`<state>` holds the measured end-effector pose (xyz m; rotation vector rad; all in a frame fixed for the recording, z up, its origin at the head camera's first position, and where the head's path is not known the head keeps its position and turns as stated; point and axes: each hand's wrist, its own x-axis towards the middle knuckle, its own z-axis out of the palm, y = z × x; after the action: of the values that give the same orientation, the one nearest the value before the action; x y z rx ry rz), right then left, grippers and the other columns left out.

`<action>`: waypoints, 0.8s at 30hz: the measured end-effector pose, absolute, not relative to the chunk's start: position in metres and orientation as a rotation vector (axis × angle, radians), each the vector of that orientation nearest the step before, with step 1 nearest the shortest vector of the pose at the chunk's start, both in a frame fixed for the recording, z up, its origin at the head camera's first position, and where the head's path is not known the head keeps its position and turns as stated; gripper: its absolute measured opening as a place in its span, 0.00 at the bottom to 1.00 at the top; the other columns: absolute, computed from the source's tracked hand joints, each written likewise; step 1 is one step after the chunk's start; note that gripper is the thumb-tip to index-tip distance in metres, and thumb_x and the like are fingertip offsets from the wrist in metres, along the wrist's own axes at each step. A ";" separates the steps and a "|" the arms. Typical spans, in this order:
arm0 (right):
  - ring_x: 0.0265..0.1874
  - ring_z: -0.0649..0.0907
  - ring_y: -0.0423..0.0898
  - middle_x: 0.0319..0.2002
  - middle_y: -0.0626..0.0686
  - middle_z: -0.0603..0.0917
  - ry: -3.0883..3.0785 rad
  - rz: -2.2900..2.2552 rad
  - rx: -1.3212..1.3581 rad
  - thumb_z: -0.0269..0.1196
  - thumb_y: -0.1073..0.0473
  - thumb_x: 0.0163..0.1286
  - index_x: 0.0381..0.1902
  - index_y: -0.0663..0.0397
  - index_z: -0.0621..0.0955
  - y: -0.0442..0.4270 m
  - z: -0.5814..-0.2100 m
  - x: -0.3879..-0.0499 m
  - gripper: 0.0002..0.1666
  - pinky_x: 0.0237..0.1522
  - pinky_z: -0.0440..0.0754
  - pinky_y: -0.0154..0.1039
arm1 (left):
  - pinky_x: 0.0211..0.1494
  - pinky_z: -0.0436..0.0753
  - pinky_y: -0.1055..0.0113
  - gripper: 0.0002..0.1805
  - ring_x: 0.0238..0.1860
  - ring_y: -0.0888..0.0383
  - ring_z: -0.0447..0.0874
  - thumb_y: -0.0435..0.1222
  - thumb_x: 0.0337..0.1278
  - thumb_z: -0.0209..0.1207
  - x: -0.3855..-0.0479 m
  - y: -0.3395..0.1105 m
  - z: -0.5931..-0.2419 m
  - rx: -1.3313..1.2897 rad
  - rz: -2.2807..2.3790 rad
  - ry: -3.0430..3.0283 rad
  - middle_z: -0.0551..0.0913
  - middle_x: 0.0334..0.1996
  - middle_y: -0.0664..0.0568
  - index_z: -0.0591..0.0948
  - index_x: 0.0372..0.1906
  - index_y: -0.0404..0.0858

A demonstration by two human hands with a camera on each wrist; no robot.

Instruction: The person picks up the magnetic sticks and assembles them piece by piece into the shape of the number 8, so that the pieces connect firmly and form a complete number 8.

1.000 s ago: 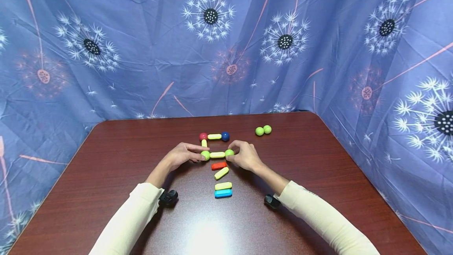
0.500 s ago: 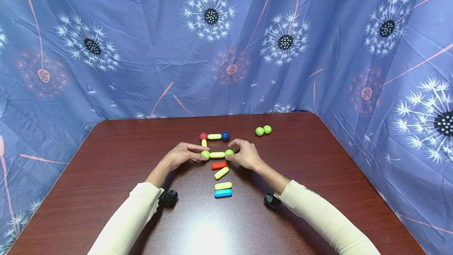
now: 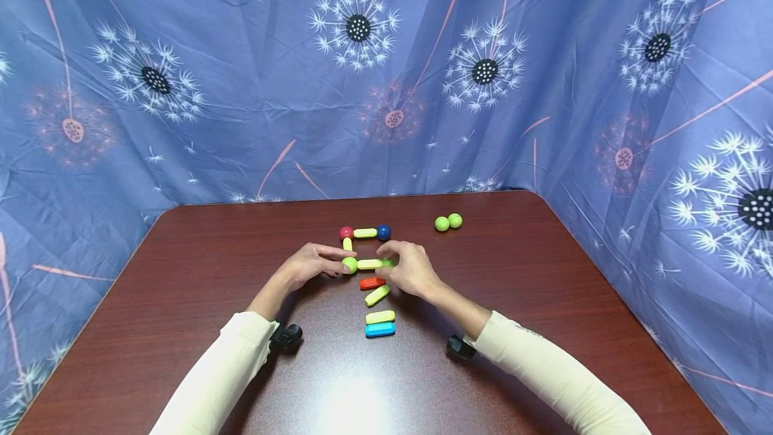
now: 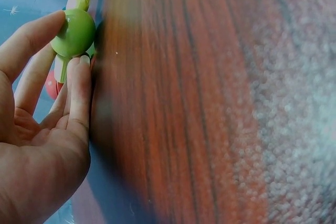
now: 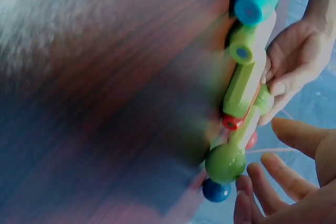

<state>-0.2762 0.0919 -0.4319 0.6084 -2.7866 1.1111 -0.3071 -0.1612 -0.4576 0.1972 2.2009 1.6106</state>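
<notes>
My left hand (image 3: 308, 266) pinches a green ball (image 4: 76, 32) between thumb and fingers at the near left corner of a ball-and-rod chain. A yellow rod (image 3: 370, 264) runs from it to another green ball (image 5: 226, 163). Beside that second ball is my right hand (image 3: 412, 268), its fingers spread and loosely bent; in the right wrist view they do not close round it. From the left ball, a yellow rod (image 3: 347, 244) leads back to a red ball (image 3: 346, 233). A further yellow rod (image 3: 365, 233) joins the red ball to a blue ball (image 3: 383, 232).
In front of the chain lie a red rod (image 3: 372, 283), a slanted yellow rod (image 3: 377, 296), another yellow rod (image 3: 380, 317) and a light blue rod (image 3: 380, 329). Two green balls (image 3: 442, 223) sit together at the back right of the brown table (image 3: 181, 327).
My right hand has loosened its pinch on the right green ball and shifted slightly left, now partly covering it. The left hand and the chain look unchanged.
</notes>
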 end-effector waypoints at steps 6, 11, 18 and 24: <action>0.41 0.86 0.52 0.40 0.54 0.90 -2.820 1.061 0.672 0.76 0.59 0.58 0.46 0.53 0.88 0.083 -0.435 -0.270 0.17 0.41 0.81 0.44 | 0.45 0.84 0.65 0.24 0.38 0.59 0.87 0.35 0.54 0.73 -0.307 -0.161 -0.459 0.206 1.619 2.197 0.87 0.54 0.42 0.85 0.59 0.39; 0.39 0.85 0.52 0.37 0.54 0.89 -2.835 1.046 0.708 0.76 0.57 0.58 0.43 0.53 0.89 0.077 -0.438 -0.268 0.15 0.40 0.79 0.42 | 0.45 0.84 0.66 0.24 0.38 0.59 0.87 0.35 0.55 0.72 -0.307 -0.162 -0.459 0.227 1.624 2.198 0.87 0.54 0.42 0.85 0.59 0.38; 0.38 0.86 0.46 0.33 0.47 0.90 -2.852 0.989 0.777 0.75 0.59 0.57 0.36 0.52 0.90 0.070 -0.446 -0.268 0.08 0.41 0.79 0.39 | 0.44 0.84 0.66 0.24 0.38 0.58 0.86 0.34 0.55 0.72 -0.306 -0.161 -0.458 0.221 1.625 2.203 0.88 0.52 0.45 0.85 0.59 0.38; 0.31 0.83 0.40 0.27 0.41 0.89 -2.858 0.954 0.809 0.74 0.60 0.59 0.32 0.47 0.91 0.066 -0.448 -0.270 0.03 0.36 0.76 0.35 | 0.44 0.83 0.67 0.24 0.37 0.60 0.86 0.33 0.55 0.71 -0.306 -0.161 -0.459 0.222 1.640 2.193 0.87 0.53 0.43 0.85 0.60 0.38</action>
<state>-0.2697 0.0663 -0.4476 0.8085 -2.8576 0.9537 -0.3059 -0.1610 -0.4591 0.2222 2.1929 1.6396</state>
